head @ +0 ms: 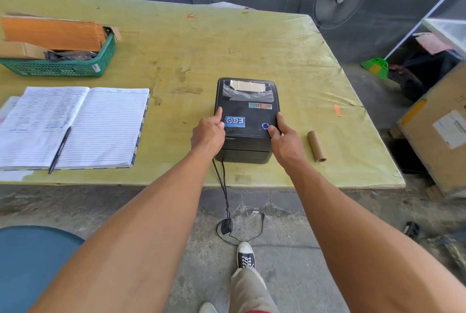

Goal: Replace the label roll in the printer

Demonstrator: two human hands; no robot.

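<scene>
Printer [248, 111] sat lid-down near the front edge of the surface [201, 43], button ring lit blue. Your left hand [208, 133] pressed its left flank, right hand [285, 141] its right, fingers spread flat on the lid, gripping nothing. An empty cardboard core [317, 146] lay just beside it on the right. Likely you were closing or seating the lid; whether a fresh roll sat inside could not be told. Next move: confirm both latches engaged, then feed a test label.
</scene>
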